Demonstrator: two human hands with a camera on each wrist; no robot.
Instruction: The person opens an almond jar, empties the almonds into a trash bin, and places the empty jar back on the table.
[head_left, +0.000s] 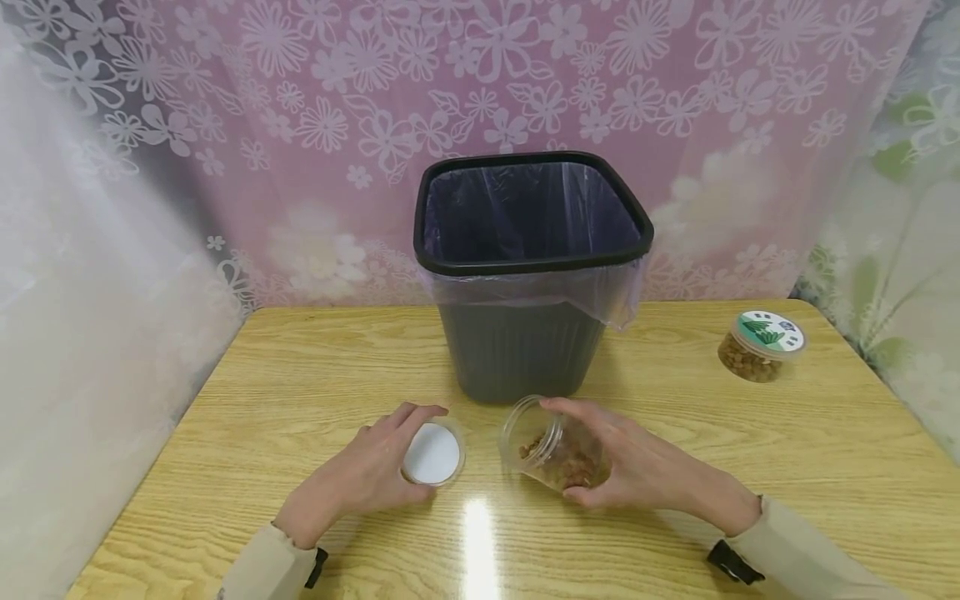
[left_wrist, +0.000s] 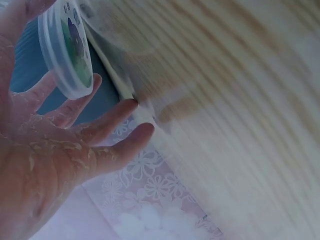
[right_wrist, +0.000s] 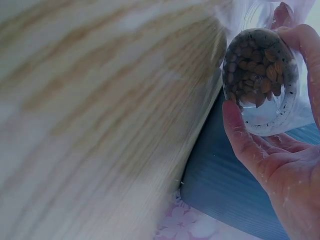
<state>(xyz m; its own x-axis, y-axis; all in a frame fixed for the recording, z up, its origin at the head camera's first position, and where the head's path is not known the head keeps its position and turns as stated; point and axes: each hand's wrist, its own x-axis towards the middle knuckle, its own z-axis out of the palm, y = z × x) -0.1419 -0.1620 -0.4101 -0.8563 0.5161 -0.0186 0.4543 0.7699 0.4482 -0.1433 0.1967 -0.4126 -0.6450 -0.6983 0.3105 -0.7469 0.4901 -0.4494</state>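
My left hand (head_left: 367, 467) holds a round plastic lid (head_left: 432, 454) by its edge between thumb and fingers, white underside towards the head camera. In the left wrist view the lid (left_wrist: 65, 55) shows a printed green label, and several fingers are stretched away from it. To its right, my right hand (head_left: 645, 458) grips a clear plastic jar (head_left: 551, 475), tilted with its uncovered mouth facing left, towards the lid. Brown almonds (right_wrist: 257, 72) lie inside the jar, seen through its base in the right wrist view. Lid and jar are apart.
A dark bin (head_left: 517, 350) with a thin purple liner stands on the wooden table (head_left: 322, 358), just beyond both hands. At the back right sits a lidded jar (head_left: 761, 346) with brown contents. A pink floral curtain (head_left: 315, 167) hangs behind the table.
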